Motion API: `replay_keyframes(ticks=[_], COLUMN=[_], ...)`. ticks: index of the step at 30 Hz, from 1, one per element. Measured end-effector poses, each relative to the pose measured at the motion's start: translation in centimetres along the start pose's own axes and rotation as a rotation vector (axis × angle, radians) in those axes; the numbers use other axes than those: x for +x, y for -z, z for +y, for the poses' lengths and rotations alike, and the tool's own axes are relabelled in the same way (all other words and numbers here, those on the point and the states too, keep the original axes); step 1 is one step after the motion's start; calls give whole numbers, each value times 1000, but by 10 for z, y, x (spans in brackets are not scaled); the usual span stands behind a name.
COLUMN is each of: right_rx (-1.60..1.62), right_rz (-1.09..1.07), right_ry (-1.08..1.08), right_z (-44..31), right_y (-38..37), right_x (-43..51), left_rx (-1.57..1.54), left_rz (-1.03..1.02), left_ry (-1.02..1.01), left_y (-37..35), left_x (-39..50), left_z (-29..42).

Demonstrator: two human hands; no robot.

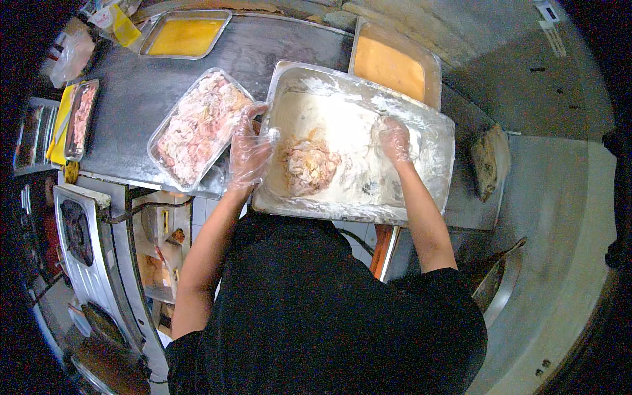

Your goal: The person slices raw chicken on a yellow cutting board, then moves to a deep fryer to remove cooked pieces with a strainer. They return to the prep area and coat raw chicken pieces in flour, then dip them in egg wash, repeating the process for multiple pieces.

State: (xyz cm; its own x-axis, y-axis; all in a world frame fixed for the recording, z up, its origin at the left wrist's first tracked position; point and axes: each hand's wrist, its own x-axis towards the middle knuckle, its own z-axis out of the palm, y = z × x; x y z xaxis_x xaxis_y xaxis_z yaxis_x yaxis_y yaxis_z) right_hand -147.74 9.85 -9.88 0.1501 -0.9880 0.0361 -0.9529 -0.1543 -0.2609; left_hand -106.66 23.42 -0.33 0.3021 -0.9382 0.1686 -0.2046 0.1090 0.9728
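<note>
A deep rectangular metal pan [355,215] in front of me holds white flour [340,118]. A heap of flour-dusted raw meat pieces [312,165] lies in its left part. My left hand [251,148], in a clear plastic glove, grips the pan's left rim with the thumb over the edge. My gloved right hand [396,140] is curled down into the flour on the right side; its fingertips are hidden, so what it holds does not show. Left of the pan, close to my left hand, a smaller metal tray [170,174] is filled with floured raw meat [200,126].
Behind the pan stands a container of orange batter [390,61]. Yellow liquid [186,37] fills a tray at the back left. A narrow tray of pink meat pieces [81,118] sits at the far left, near a gas stove [79,232]. The wall [543,182] closes the right side.
</note>
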Motion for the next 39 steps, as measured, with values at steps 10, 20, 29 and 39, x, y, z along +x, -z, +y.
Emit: replay_keyframes(ticks=[10, 20, 29, 39], right_rx=[-24, 98, 46, -79], right_rz=[-329, -384, -181, -29], right_ry=[210, 487, 397, 315], right_z=[-33, 5, 21, -37], right_y=[24, -34, 13, -5], right_x=[10, 42, 20, -56], left_rx=[37, 113, 76, 82], left_rz=[-2, -16, 30, -13], left_ry=[38, 67, -63, 121], left_y=[1, 3, 1, 1], left_x=[-1, -3, 0, -3], left_z=[-9, -7, -12, -14])
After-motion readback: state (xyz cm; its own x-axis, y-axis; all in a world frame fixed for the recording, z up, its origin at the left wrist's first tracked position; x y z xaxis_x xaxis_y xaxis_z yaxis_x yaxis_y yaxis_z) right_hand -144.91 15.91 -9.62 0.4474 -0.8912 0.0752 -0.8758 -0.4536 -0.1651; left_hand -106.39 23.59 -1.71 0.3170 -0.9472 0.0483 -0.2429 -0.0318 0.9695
